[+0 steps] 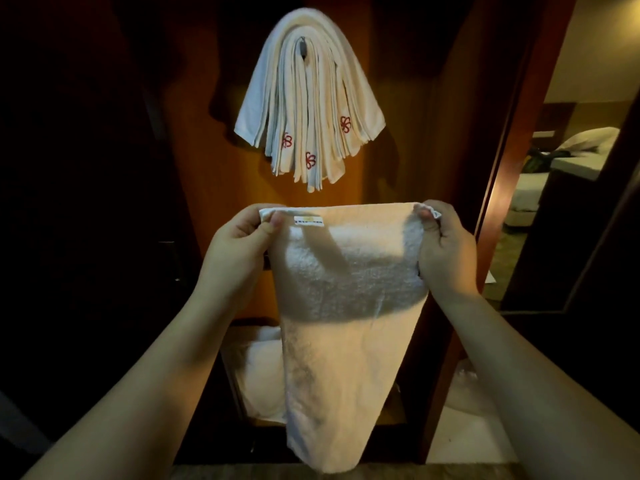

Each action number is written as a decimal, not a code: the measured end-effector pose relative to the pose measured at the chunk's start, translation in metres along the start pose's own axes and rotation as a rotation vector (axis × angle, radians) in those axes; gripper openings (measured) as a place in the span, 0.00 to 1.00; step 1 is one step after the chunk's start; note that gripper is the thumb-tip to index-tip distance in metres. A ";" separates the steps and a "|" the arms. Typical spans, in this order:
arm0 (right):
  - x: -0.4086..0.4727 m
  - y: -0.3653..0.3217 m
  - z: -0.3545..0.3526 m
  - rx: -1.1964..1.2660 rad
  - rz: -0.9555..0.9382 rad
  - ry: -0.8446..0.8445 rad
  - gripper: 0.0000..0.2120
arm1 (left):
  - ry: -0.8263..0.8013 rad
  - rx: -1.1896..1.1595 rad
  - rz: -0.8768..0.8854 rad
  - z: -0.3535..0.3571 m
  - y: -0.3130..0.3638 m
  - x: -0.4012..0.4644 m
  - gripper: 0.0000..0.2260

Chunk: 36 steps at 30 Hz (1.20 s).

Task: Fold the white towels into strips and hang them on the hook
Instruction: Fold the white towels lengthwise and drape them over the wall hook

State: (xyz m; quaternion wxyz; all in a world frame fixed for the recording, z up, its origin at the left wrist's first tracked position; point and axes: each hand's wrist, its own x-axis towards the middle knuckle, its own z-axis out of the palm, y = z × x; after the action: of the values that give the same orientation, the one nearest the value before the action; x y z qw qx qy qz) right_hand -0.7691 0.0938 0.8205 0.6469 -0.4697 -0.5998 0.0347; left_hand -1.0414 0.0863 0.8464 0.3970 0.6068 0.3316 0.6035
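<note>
I hold a white towel up in front of me by its top edge; it hangs straight down, spread wide between my hands. My left hand pinches the top left corner beside a small label, and my right hand pinches the top right corner. Above, on the wooden panel, a metal hook carries several folded white towels with red flower marks, draped over it and fanning downward. The held towel's top edge is a little below their lower ends.
More white towels lie in a low open compartment behind the held towel. Dark wooden walls stand left and right. A doorway at the right opens onto a room with a bed. Pale floor shows at lower right.
</note>
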 end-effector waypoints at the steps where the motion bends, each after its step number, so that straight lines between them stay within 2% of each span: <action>1: 0.000 0.001 0.000 0.004 0.027 -0.019 0.07 | 0.019 -0.010 -0.014 0.000 -0.003 -0.001 0.11; 5: -0.001 0.006 0.001 0.129 0.301 -0.138 0.11 | 0.054 -0.044 -0.126 -0.001 -0.013 -0.003 0.09; 6: -0.002 0.011 0.000 0.212 0.385 -0.215 0.14 | 0.051 -0.054 -0.157 -0.001 -0.016 -0.003 0.09; 9: -0.012 0.033 -0.005 0.619 0.742 -0.591 0.26 | 0.056 -0.056 -0.229 -0.004 -0.024 -0.006 0.09; 11: -0.024 0.043 -0.007 0.745 0.906 -0.753 0.30 | 0.048 -0.031 -0.290 -0.006 -0.030 -0.009 0.09; 13: -0.035 0.051 -0.004 0.813 0.986 -0.764 0.30 | 0.029 -0.004 -0.375 -0.008 -0.039 -0.013 0.09; 17: -0.057 0.047 0.011 0.834 1.118 -0.562 0.23 | 0.077 0.029 -0.422 -0.008 -0.060 -0.024 0.10; 22: -0.096 0.024 0.032 0.509 1.096 -0.381 0.16 | 0.249 0.040 -0.434 0.004 -0.092 -0.052 0.10; 25: -0.122 0.012 0.044 0.251 1.024 -0.343 0.17 | 0.376 0.129 -0.418 0.018 -0.108 -0.078 0.10; 27: -0.139 0.006 0.051 0.142 0.967 -0.325 0.19 | 0.398 0.138 -0.416 0.033 -0.110 -0.095 0.09; 29: -0.151 -0.001 0.057 0.109 0.922 -0.333 0.17 | 0.380 0.152 -0.405 0.048 -0.109 -0.110 0.10; 33: -0.159 -0.014 0.066 0.126 0.796 -0.463 0.15 | 0.319 0.099 -0.349 0.066 -0.104 -0.127 0.10; 36: -0.155 -0.015 0.065 0.223 0.774 -0.512 0.13 | 0.308 0.070 -0.351 0.071 -0.101 -0.129 0.10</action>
State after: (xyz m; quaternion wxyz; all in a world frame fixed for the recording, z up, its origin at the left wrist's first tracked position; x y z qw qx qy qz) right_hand -0.8727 0.0280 0.7045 0.4643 -0.5626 -0.5134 0.4521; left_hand -0.9694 0.0132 0.7000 0.4194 0.4538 0.5095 0.5988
